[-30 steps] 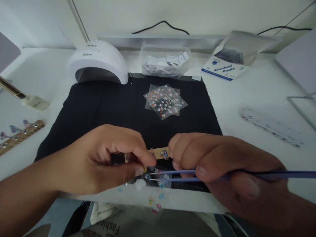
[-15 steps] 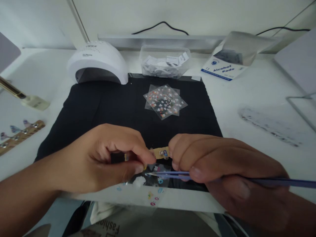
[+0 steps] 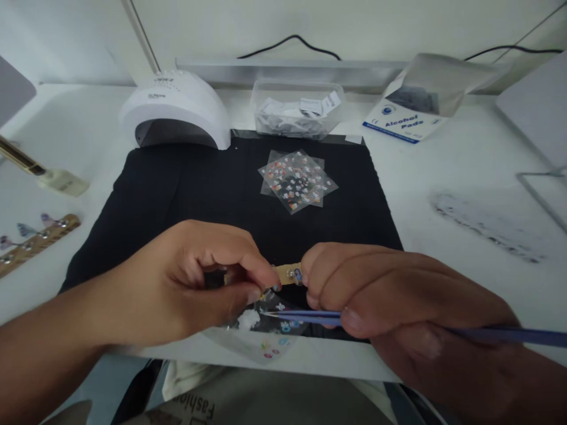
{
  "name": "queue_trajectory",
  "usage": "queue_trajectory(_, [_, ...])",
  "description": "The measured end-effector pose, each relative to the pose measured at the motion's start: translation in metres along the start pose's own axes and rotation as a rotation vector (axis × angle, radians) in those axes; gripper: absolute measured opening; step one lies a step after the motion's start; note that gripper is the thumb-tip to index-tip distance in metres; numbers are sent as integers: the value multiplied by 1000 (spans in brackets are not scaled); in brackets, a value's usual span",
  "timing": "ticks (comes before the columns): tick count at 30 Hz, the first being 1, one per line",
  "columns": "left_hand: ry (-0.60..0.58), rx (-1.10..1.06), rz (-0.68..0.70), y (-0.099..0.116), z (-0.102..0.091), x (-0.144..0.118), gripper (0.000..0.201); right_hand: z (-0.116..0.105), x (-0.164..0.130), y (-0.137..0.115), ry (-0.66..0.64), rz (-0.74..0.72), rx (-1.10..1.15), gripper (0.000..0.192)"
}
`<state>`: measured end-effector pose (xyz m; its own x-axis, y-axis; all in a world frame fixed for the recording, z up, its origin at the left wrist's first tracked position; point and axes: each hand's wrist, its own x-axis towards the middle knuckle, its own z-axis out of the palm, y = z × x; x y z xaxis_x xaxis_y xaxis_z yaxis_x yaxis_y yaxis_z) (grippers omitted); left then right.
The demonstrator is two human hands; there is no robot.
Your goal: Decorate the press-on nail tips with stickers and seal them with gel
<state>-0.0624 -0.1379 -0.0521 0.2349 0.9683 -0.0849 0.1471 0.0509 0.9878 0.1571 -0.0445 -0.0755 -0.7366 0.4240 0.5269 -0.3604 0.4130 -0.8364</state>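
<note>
My left hand is closed, thumb and forefinger pinched at the left part of a narrow wooden strip that carries small decorated nail tips. One nail tip shows just beside my right fingers. My right hand is closed around purple-blue tweezers, its fingers also touching the right end of the strip. The tweezers' points lie left, below my left thumb, over a clear sticker sheet with small coloured designs. A white fluffy clump sits on that sheet. Most of the strip is hidden by my fingers.
A black cloth covers the white table, with clear sticker sheets stacked on it. Behind stand a white nail lamp, a clear plastic box of packets and an alcohol pads box. At left lie another wooden strip and a bottle.
The clear sticker sheet's lower edge has shifted up and tilted slightly. A nail tip by my left fingertips has turned a little. Both hands keep nearly the same place.
</note>
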Motion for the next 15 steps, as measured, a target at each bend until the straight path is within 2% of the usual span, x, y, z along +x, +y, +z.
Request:
queue_trajectory(4, [16,33,4,1,1,1,13,0,2,-2,-44,-21,-35,25])
queue_trajectory(15, [14,93,46,1,-1,2,13,4,1,-6,80,-37,-106,25])
